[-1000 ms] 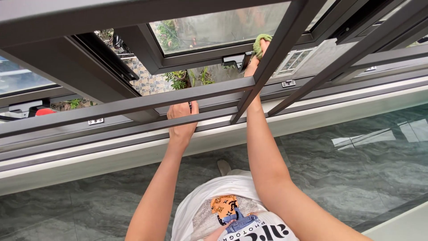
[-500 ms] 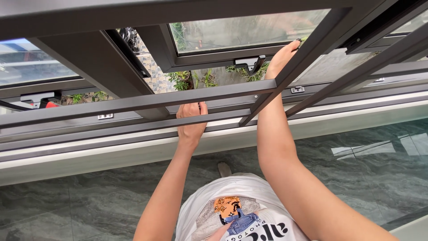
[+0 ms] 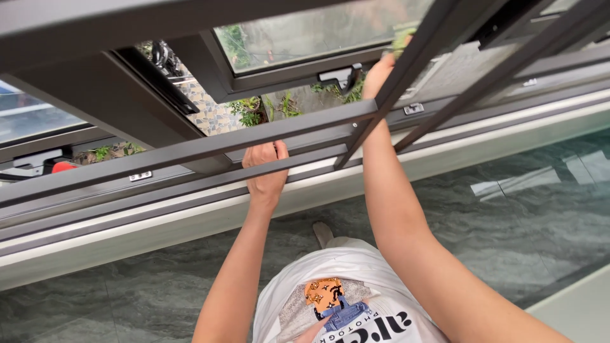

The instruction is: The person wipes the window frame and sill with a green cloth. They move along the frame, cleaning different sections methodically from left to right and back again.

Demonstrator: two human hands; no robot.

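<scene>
My left hand (image 3: 264,170) is wrapped around the dark horizontal bar (image 3: 190,149) of a metal window grille. My right arm reaches out through the grille, and my right hand (image 3: 379,75) is at the lower frame of the open window sash (image 3: 298,32), just right of its handle (image 3: 338,75). That hand holds a green cloth (image 3: 401,39), which is mostly hidden behind a slanting grille bar.
Below the grille run a dark window track and a white sill ledge (image 3: 159,222). The floor (image 3: 508,216) is glossy grey marble tile. Outside, far below, are plants (image 3: 244,111) and paving. A red object (image 3: 60,166) sits at the left edge.
My right hand and the cloth slid a little to the right along the sash frame and partly back, and the cloth went behind the bar. My left hand kept its grip. The view swung slightly.
</scene>
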